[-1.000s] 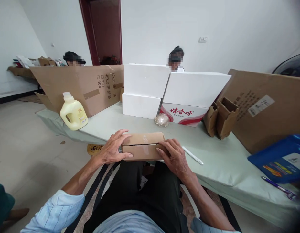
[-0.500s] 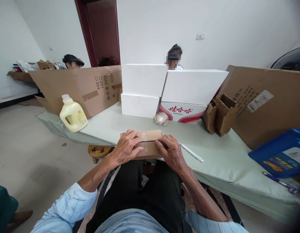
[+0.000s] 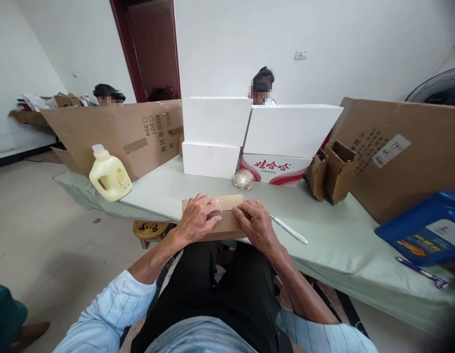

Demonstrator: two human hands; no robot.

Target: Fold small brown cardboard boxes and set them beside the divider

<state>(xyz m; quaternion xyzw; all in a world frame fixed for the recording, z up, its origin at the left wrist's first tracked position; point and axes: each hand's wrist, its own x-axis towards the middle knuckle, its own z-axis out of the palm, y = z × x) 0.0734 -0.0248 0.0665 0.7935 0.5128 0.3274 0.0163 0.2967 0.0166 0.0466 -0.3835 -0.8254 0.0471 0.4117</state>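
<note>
A small brown cardboard box point(image 3: 230, 226) lies at the front edge of the cloth-covered table point(image 3: 164, 189), its top flaps meeting along a narrow dark seam. My left hand point(image 3: 197, 219) grips its left part, with bent fingers over the far flap and the thumb on the near one. At the right end, my right hand point(image 3: 257, 223) is closed over the box, thumb and fingertips pressed at the seam. A shiny bit of clear tape point(image 3: 217, 204) shows beside my left fingers. Right of the box lies a slim white tool point(image 3: 290, 230).
Stacked white boxes point(image 3: 216, 120) stand behind a shiny translucent bundle point(image 3: 243, 179). A yellow jug point(image 3: 110, 176) is at left, a blue container point(image 3: 426, 230) and purple-handled tool point(image 3: 420, 271) at right. Large cardboard sheets point(image 3: 400, 186) flank the table. Two people sit beyond.
My left hand has slid slightly right along the seam, and the gap between the flaps looks narrower. My right hand stays at the right end. The whole view has shifted a little.
</note>
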